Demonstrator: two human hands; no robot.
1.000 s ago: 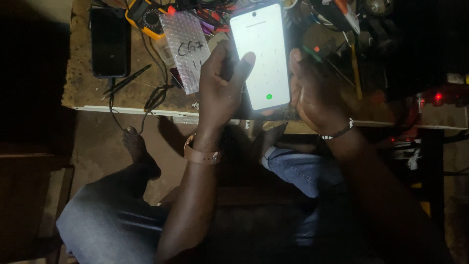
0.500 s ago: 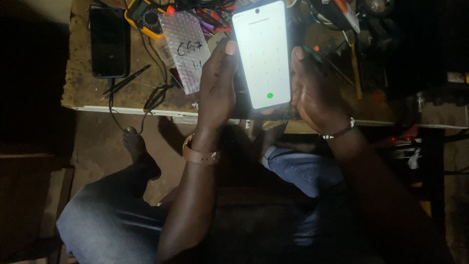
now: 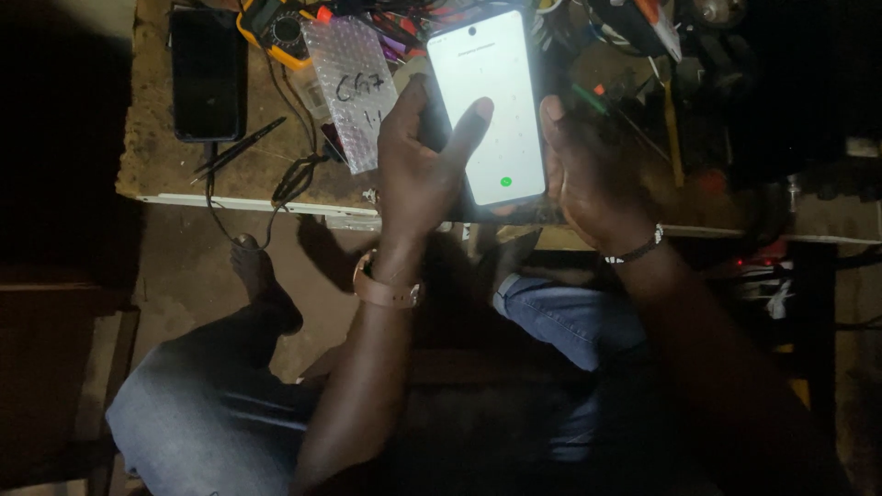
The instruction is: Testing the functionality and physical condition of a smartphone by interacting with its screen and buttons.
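Observation:
I hold a lit smartphone (image 3: 489, 101) with a bright white screen upright between both hands, above the front edge of a wooden workbench (image 3: 156, 156). My left hand (image 3: 418, 170) grips its left side, and the thumb lies across the screen's left-middle part. My right hand (image 3: 588, 174) cups the right edge, thumb resting along the side. A small green round button glows low on the screen. My left wrist carries a watch, my right wrist a thin bracelet.
On the bench lie a dark phone (image 3: 209, 73), a bubble-wrap pouch with handwriting (image 3: 354, 87), a yellow multimeter (image 3: 280, 28), tweezers (image 3: 241, 145), a black cable (image 3: 294, 179) and tangled tools at the back right. My jeans-clad knees (image 3: 570, 317) and bare foot (image 3: 262, 280) are below.
The phone has shifted slightly while staying in both hands. My left thumb lifted off the screen half a second ago and now lies across it again.

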